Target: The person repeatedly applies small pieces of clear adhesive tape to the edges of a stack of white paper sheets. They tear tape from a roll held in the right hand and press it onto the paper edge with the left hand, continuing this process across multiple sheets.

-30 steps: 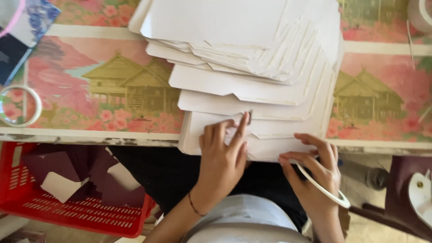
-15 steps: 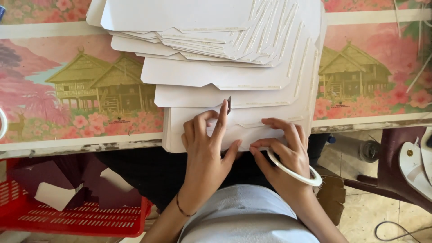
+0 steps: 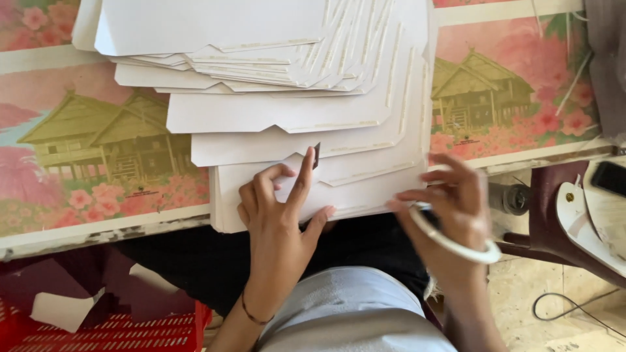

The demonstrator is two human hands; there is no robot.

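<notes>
Flowered tablecloth (image 3: 98, 163) lay beneath fanned white paper sheets (image 3: 293, 117); left hand (image 3: 283, 208) pressed open fingers on the nearest sheet, right hand (image 3: 450, 202), blurred, loosely held a white ring (image 3: 456, 238).

Small home-style paper workshop. Table (image 3: 98, 225) under a floral, house-print oilcloth. Fanned stack of die-cut white card blanks (image 3: 293, 111) fills 12 o'clock. Red plastic basket (image 3: 117, 329) of paper offcuts at 7 o'clock. Tiled floor (image 3: 554, 293) at 4 o'clock.
</notes>
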